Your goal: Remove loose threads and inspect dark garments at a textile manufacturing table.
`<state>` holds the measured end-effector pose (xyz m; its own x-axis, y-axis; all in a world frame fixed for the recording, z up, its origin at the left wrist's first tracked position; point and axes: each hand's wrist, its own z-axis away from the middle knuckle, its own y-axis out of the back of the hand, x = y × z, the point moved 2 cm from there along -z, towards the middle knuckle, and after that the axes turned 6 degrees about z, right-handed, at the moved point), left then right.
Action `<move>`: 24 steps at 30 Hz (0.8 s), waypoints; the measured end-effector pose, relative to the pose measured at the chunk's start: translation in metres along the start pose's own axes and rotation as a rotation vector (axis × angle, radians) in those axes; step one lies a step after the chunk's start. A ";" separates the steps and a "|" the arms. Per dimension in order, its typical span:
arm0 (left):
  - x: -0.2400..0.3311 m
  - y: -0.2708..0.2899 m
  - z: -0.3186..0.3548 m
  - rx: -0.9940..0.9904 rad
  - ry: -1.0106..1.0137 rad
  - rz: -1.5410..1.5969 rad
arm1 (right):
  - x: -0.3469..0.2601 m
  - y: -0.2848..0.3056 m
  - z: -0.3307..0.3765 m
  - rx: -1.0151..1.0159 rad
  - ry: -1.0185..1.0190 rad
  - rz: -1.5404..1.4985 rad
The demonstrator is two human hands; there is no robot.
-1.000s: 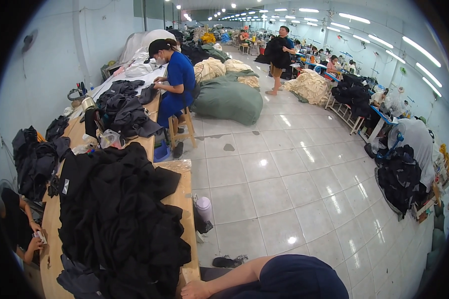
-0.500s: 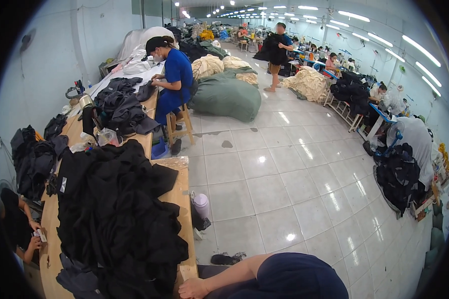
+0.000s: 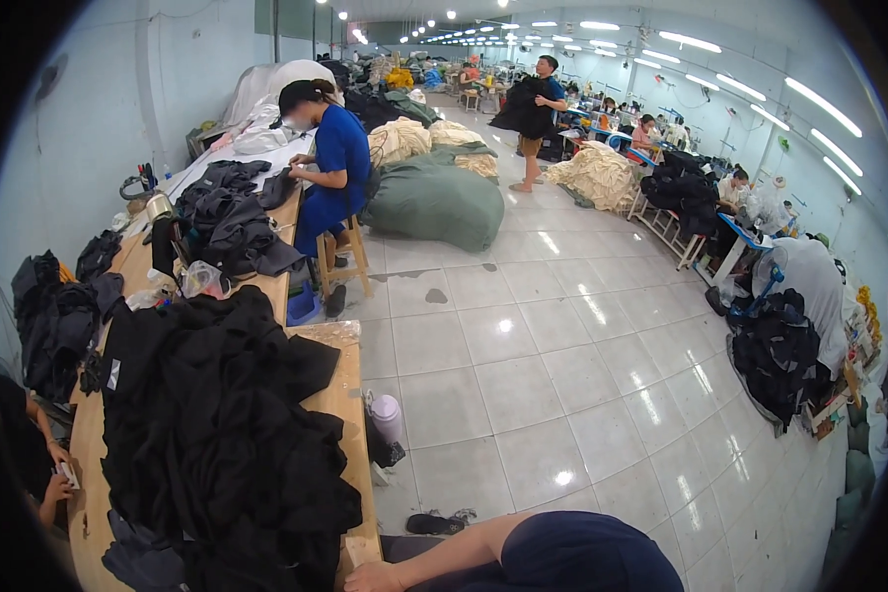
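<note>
At the lower edge, my right hand (image 3: 370, 577) reaches to the table's near edge, at the end of a bare forearm below a navy sleeve (image 3: 592, 555). Its fingers run out of the picture, so their pose and anything in them are hidden. Close beside it, a big heap of black cloth pieces (image 3: 217, 424) covers most of the wooden table (image 3: 343, 387). Darker grey cloth (image 3: 140, 555) pokes out from under the heap at the lower left. My left hand is out of view.
A lilac tumbler (image 3: 387, 419) stands beside the table, with a dark shoe (image 3: 436, 524) on the floor nearby. Farther along, a seated person in blue (image 3: 340, 153) handles dark garments. A large green bundle (image 3: 434, 202) lies on the tiles. Another person's hands (image 3: 61, 472) show at far left.
The whole view has shifted slightly, moving the scene a little to the left. My right hand now sits lower, with more of it cut off by the lower edge.
</note>
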<state>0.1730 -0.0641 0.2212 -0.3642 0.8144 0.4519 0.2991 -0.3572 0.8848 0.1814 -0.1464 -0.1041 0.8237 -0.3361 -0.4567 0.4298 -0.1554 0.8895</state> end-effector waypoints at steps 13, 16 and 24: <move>0.007 -0.001 0.001 0.078 0.012 0.044 | 0.003 -0.005 -0.001 0.126 0.090 0.044; 0.021 -0.003 -0.005 0.111 0.091 0.047 | 0.007 -0.020 -0.001 0.293 0.113 0.033; 0.045 -0.008 -0.019 0.202 0.232 0.066 | 0.009 -0.023 0.003 0.425 0.143 -0.015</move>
<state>0.1370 -0.0333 0.2366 -0.5230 0.6581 0.5416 0.4894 -0.2884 0.8230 0.1778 -0.1486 -0.1285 0.8744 -0.2033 -0.4405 0.2764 -0.5374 0.7967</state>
